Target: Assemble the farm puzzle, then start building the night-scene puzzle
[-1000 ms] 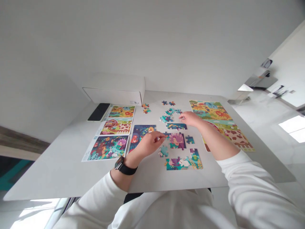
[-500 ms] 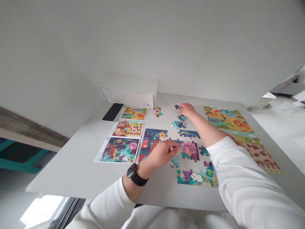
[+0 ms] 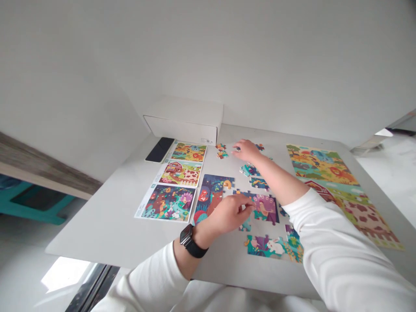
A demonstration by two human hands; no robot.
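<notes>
My left hand [image 3: 231,213], with a black watch [image 3: 192,241] on its wrist, rests over the middle of a partly joined jigsaw. Its fingers are curled, tips closed beside a purple peacock section [image 3: 265,207]; anything inside them is hidden. Beneath and left of it lies a dark-blue joined section [image 3: 211,184]. My right hand [image 3: 247,151] is at the back of the table, fingers bent, with a small dark bit, seemingly a puzzle piece [image 3: 238,148], at the fingertips. Loose pieces [image 3: 221,151] lie left of it, another [image 3: 260,147] right. A rabbit section [image 3: 273,247] lies nearest me.
A picture sheet [image 3: 168,203] with three scenes lies at left, beside a black phone [image 3: 159,149]. Behind stands a white box [image 3: 182,123] near the wall. Two finished-looking puzzles, a savanna scene [image 3: 321,164] and a farm scene [image 3: 364,212], lie at right.
My right hand has moved left across the back of the table, uncovering loose pieces to its right. My left hand stays about where it was over the jigsaw. The view has shifted slightly.
</notes>
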